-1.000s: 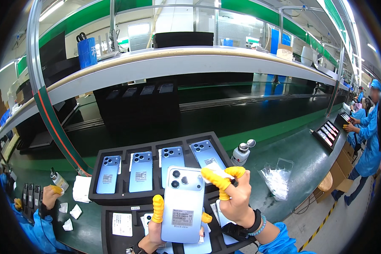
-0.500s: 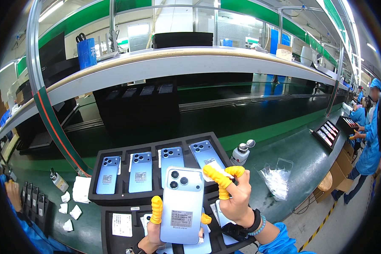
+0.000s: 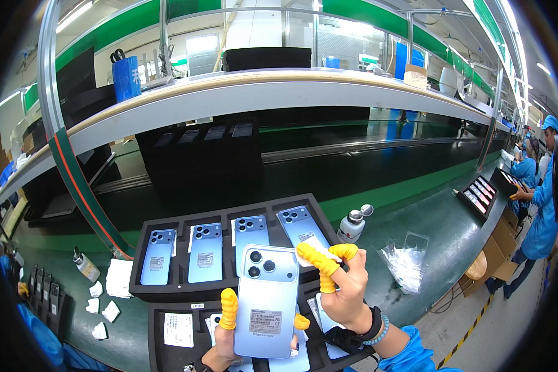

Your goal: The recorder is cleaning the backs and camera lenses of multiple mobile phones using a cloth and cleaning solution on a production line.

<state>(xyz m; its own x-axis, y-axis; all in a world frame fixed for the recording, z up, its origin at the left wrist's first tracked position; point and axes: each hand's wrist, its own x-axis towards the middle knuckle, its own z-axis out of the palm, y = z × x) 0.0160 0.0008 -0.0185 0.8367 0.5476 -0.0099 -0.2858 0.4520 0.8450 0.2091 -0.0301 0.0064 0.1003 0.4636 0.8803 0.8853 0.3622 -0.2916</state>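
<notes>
A light-blue smartphone (image 3: 268,341), back side up with its camera lenses at the top, is held by its sides in my left hand (image 3: 226,338). Yellow finger cots cover the fingertips of both hands. My right hand (image 3: 346,291) pinches a white wipe (image 3: 303,261) at the phone's upper right corner; most of the wipe is hidden by the fingers. Behind the phone, a black foam tray (image 3: 186,292) carries several blue phones (image 3: 206,255) in its slots. Beneath my hands lies a second black tray (image 3: 158,344) with more phones and a white label card (image 3: 178,330).
To the left stand a dispenser bottle (image 3: 87,265), a stack of white wipes (image 3: 119,277) and crumpled wipes (image 3: 111,310). On the right are a pump bottle (image 3: 351,227) and a clear plastic box (image 3: 407,266) of white pieces. Co-workers (image 3: 542,211) in blue work at both sides.
My hands, the phone and the wipe stay almost in place. At the far left a co-worker's hand has moved down and back; at the right a co-worker's head and hands have shifted.
</notes>
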